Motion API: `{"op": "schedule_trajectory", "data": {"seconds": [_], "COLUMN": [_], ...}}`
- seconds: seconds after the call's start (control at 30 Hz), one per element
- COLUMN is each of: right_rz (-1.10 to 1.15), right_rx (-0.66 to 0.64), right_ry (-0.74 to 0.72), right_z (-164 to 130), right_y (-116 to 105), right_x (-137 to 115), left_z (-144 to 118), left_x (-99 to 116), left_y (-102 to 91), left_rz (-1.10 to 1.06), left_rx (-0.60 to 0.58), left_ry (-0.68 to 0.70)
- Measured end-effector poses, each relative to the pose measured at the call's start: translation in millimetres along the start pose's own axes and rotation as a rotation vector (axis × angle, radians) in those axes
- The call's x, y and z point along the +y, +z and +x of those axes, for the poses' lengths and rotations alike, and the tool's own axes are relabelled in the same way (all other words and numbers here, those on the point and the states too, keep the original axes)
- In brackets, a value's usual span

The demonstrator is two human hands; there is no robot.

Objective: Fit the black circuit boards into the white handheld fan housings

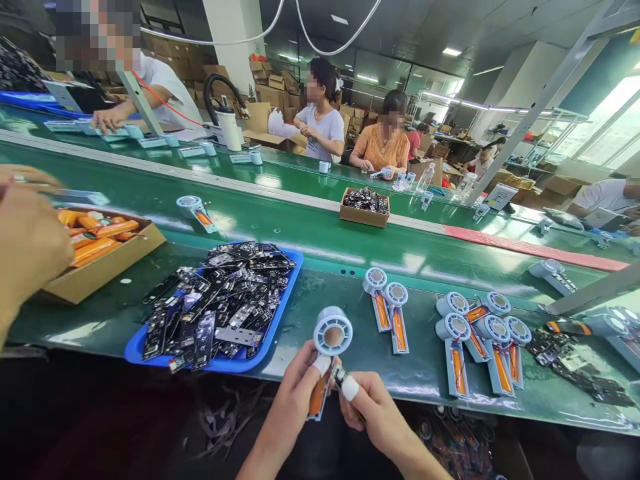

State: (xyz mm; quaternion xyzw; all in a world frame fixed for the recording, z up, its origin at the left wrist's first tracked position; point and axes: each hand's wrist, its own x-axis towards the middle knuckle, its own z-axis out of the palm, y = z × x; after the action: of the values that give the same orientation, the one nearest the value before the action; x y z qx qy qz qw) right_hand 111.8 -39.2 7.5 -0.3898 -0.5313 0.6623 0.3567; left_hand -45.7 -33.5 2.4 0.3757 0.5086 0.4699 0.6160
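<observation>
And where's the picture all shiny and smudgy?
In the head view, light glares off the green belt, the windows at upper right look washed out, a co-worker's hand at the left edge is blurred, and the wearer's left hand and right hand look clearer.

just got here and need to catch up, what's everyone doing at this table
The person's left hand holds a pale blue unit with a round head and an orange cylinder in its handle. The right hand pinches what looks like a small circuit board close beside it; whether they are joined is unclear. A blue tray heaped with boards is to the left, and similar units lie to the right. At the far left, a co-worker's hand is by a cardboard box.
</observation>
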Motion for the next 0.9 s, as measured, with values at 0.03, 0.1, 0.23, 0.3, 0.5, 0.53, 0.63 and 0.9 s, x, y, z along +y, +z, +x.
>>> {"op": "schedule_trajectory", "data": {"seconds": [0.03,0.1,0.23,0.3,0.5,0.53,0.63,0.9], "right_rz": [0.145,0.298,0.309,0.279,0.045,-0.026,-0.277,-0.77], "right_rx": [0.02,0.061,0.121,0.138,0.253,0.29,0.365,0.543], "right_ry": [0.022,0.02,0.015,0.021,-0.089,-0.126,-0.212,-0.407], "right_z": [2.4,6.2,10.1,10.8,2.1,-0.8,-8.4,-4.5], "right_y": [4.1,10.6,14.5,13.6,15.3,15.9,15.0,14.5], "right_x": [5.5,12.7,13.9,11.0,11.1,15.1,32.4,47.5], "left_z": [-0.4,-1.7,-5.4,-6.3,0.1,2.1,6.9,4.5], "left_x": [-3.1,-8.9,-12.1,-10.9,-22.5,-25.3,-28.5,-27.0], "left_y": [0.0,-0.2,2.5,5.5,10.9,11.2,12.1,13.2], "left_rz": [-0.019,-0.07,-0.069,-0.015,0.07,0.082,0.147,0.043], "left_rx": [0.012,0.007,-0.011,0.014,0.181,0.21,0.241,0.126], "left_ry": [0.001,0.014,0.034,0.023,0.026,0.029,0.077,-0.006]}}
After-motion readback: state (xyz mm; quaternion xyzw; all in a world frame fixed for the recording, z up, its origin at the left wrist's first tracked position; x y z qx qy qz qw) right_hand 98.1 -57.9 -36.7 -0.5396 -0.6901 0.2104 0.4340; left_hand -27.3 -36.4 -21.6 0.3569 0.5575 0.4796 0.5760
